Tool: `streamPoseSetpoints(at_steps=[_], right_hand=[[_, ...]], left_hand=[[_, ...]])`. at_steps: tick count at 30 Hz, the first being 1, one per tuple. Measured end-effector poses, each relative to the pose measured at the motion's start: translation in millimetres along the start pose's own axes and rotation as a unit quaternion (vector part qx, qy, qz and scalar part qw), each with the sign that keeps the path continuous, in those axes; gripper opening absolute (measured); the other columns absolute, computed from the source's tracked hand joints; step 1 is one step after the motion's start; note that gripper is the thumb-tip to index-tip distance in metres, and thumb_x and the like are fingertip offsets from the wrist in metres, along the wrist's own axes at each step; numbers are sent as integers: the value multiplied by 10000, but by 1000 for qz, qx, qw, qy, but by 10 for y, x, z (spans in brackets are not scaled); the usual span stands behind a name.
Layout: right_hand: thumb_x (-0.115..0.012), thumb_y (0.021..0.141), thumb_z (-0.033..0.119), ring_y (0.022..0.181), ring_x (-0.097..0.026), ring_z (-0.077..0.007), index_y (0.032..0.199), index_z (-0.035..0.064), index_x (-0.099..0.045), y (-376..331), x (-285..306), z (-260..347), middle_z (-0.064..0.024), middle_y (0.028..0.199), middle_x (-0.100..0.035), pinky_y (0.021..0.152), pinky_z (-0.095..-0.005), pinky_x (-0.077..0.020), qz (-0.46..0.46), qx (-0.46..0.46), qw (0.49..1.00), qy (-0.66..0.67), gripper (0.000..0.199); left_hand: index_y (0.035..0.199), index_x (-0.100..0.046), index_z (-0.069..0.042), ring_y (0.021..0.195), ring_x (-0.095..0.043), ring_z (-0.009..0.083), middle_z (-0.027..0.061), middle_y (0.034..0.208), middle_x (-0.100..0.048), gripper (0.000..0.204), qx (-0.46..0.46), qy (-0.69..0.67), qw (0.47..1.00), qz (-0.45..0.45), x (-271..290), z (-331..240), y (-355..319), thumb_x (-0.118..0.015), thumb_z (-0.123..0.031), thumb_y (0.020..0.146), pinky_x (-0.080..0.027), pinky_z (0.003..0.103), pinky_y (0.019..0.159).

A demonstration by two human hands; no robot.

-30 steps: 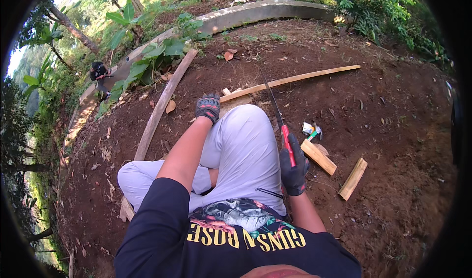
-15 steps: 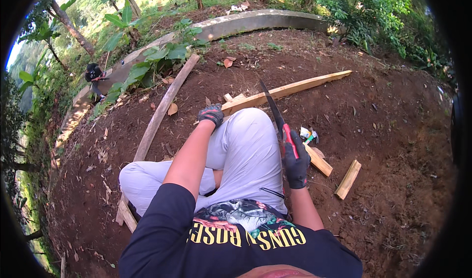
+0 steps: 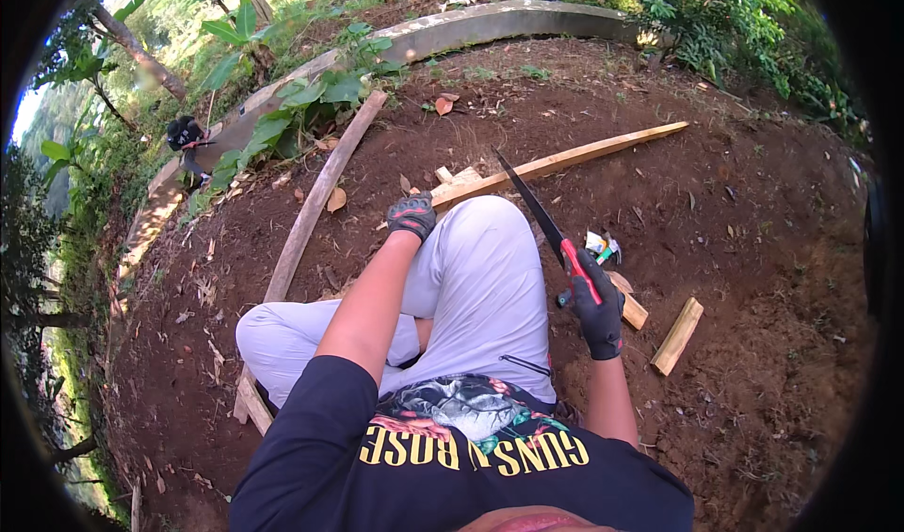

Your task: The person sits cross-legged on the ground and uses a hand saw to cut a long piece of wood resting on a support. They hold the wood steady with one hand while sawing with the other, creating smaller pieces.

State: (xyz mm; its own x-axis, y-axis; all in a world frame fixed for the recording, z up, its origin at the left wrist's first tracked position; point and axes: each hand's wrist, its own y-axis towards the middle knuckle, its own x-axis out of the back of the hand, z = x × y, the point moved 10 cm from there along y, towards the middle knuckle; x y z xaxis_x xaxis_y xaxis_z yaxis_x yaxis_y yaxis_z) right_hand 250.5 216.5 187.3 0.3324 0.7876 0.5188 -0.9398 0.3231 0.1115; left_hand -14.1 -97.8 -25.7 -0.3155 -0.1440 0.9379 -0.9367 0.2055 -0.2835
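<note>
My right hand (image 3: 600,314), in a dark glove, is wrapped round the red and black handle of a handsaw (image 3: 535,204). The saw's dark blade slants up and to the left, crossing the long wooden plank (image 3: 603,150) just beyond my raised knee. At the plank's near left end, my gloved left hand (image 3: 411,215) is closed on the wood; its fingertips are mostly hidden. Small wood pieces (image 3: 461,176) lie under or beside the plank near that hand.
An older grey-brown board (image 3: 325,193) lies on the soil to my left. Two short offcuts (image 3: 677,336) and a hammer-like tool (image 3: 610,249) are at my right. A low concrete wall (image 3: 508,24) curves behind. Another person (image 3: 188,144) sits far left.
My right hand has moved right and slightly down, away from my knee, and the saw leans more to the left. My left hand stays at the plank's end. The view has shifted slightly.
</note>
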Motion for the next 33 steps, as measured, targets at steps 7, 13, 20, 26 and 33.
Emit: streamPoseSetpoints(at_steps=[7, 13, 20, 26, 33], right_hand=[[-741, 993, 97, 1045, -790, -254, 1470, 65, -694, 63, 164, 397, -168, 1279, -796, 937, -389, -604, 60, 43, 994, -79, 480], [-739, 1000, 107, 1162, -777, -283, 1466, 54, -693, 210, 218, 524, -172, 1317, -786, 1003, -407, -587, 79, 14, 992, -99, 471], [-695, 1028, 134, 1218, -749, -242, 1465, 37, -694, 191, 428, 467, -173, 1351, -773, 1025, -390, -574, 41, -43, 995, -75, 448], [-666, 1037, 130, 1137, -769, -228, 1462, 41, -704, 170, 563, 348, -144, 1299, -792, 988, -369, -582, 51, -133, 987, -79, 435], [-675, 1033, 163, 900, -721, -121, 1477, 47, -701, 274, 403, 579, -113, 1298, -796, 774, -306, -570, 56, -167, 981, -84, 460]], left_hand=[[1341, -737, -118, 1299, -712, 333, 166, 1394, -739, 434, -133, 121, 980, 90, 45, -401, 254, -520, -361, 1053, -556, 532, 1070], [1392, -713, -128, 1319, -685, 360, 176, 1417, -714, 573, -122, -7, 990, 67, 148, -559, 305, -659, -521, 979, -531, 516, 1125], [1298, -779, -160, 1296, -696, 319, 123, 1382, -737, 519, -96, -56, 993, 27, 188, -546, 194, -730, -516, 923, -541, 498, 1101], [1286, -786, -168, 1263, -708, 319, 120, 1349, -748, 476, -97, -70, 993, 9, 130, -535, 225, -751, -438, 895, -560, 491, 1071], [1310, -775, -166, 1266, -711, 329, 144, 1351, -747, 490, -98, -53, 994, 7, 133, -485, 238, -742, -417, 891, -565, 491, 1054]])
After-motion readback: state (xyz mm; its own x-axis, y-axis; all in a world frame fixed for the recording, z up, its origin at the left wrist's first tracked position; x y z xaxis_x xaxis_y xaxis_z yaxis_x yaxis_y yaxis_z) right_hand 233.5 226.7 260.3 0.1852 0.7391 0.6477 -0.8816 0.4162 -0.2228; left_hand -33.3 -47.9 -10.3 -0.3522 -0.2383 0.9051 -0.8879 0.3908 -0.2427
